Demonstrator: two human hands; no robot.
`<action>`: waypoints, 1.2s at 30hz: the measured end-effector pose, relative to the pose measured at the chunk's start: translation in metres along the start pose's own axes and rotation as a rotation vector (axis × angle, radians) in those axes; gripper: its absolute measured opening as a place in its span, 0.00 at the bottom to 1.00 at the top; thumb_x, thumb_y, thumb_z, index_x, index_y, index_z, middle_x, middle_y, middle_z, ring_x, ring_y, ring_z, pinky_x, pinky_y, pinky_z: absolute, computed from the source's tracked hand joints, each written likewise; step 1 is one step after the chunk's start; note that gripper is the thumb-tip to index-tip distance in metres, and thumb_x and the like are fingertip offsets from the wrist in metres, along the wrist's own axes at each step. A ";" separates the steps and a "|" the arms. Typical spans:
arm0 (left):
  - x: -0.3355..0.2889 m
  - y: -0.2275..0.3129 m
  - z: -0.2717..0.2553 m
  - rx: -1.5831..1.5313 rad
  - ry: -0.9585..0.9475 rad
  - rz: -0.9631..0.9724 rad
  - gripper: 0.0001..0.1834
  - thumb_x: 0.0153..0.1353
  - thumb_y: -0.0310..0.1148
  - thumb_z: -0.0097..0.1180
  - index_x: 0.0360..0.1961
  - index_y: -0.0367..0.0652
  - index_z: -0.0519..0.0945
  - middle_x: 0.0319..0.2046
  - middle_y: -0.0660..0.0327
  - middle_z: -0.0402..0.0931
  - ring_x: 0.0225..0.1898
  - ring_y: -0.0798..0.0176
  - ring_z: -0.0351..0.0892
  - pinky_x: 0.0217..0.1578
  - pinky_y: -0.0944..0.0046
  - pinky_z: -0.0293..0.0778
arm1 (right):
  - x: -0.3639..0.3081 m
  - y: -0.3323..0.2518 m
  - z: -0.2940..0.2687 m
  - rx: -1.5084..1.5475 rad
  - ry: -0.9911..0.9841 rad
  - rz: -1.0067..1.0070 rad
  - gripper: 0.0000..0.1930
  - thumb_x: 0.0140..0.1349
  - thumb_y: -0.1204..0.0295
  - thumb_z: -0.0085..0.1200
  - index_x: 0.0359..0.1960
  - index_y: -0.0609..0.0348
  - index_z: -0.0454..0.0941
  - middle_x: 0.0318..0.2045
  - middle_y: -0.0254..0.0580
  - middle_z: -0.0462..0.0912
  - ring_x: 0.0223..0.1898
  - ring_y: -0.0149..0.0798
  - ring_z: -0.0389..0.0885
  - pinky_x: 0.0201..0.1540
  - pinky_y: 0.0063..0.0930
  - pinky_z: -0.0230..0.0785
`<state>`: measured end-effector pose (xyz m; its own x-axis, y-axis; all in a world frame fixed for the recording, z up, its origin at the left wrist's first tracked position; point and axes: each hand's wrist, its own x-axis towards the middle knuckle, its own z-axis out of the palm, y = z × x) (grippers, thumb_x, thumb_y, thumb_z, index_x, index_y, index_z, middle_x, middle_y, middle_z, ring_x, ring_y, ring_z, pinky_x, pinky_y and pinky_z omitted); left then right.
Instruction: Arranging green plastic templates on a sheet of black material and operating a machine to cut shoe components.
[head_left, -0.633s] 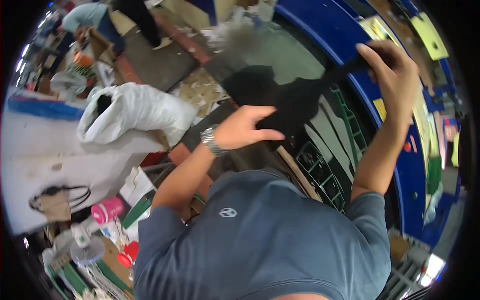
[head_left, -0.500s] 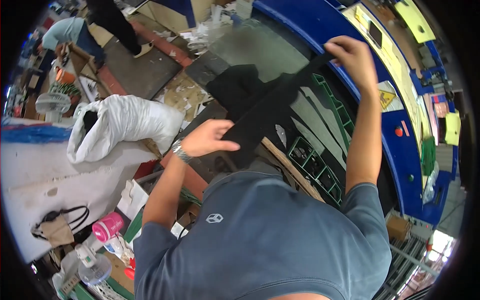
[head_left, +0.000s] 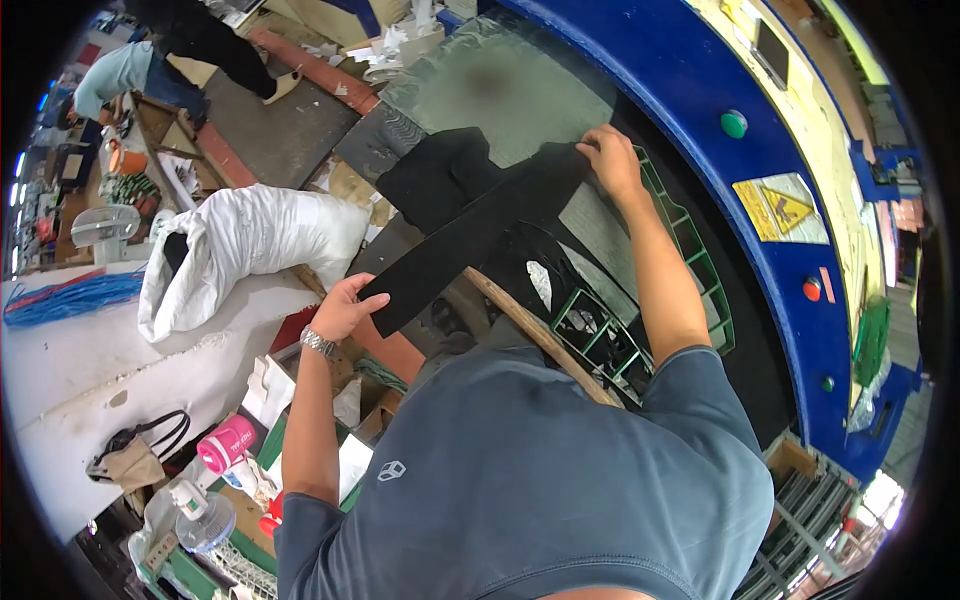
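A long flat strip of black sheet material [head_left: 470,232] stretches diagonally between my hands. My left hand [head_left: 345,308] pinches its near left end, with the thumb on top. At the far right end, my right hand [head_left: 612,162] grips the strip between thumb and fingers. Just beyond the strip lies another black piece of material [head_left: 435,175], partly bunched, on the edge of a greenish cutting surface [head_left: 540,75]. Below my right hand are a green open frame [head_left: 690,240] and a smaller green frame [head_left: 600,325], with black scraps around them.
A blue machine beam [head_left: 690,100] with a green button [head_left: 734,124] and a red button [head_left: 811,289] curves along the right. A wooden bar [head_left: 540,335] lies before my body. At left are a stuffed white sack [head_left: 260,235] and a pink container [head_left: 226,444]. Two people work at far left.
My right hand has come left and nearer with its end of the strip. My left hand, apart and open before, has moved left and closed on the other end.
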<state>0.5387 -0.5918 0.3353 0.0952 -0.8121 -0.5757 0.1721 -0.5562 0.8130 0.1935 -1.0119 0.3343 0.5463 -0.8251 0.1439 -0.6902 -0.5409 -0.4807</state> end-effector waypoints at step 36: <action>-0.149 0.097 0.141 0.576 0.471 0.532 0.22 0.60 0.45 0.79 0.45 0.39 0.89 0.38 0.65 0.87 0.45 0.74 0.81 0.52 0.69 0.76 | -0.103 -0.421 -0.234 0.121 -0.376 -1.726 0.08 0.62 0.76 0.66 0.42 0.61 0.83 0.31 0.46 0.84 0.32 0.52 0.83 0.36 0.39 0.74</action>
<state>0.4032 -0.5498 0.5127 0.4335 -0.9011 0.0139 -0.5130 -0.2340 0.8258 0.3168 -0.7373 0.7241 0.6271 0.7062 0.3288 0.7616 -0.6445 -0.0683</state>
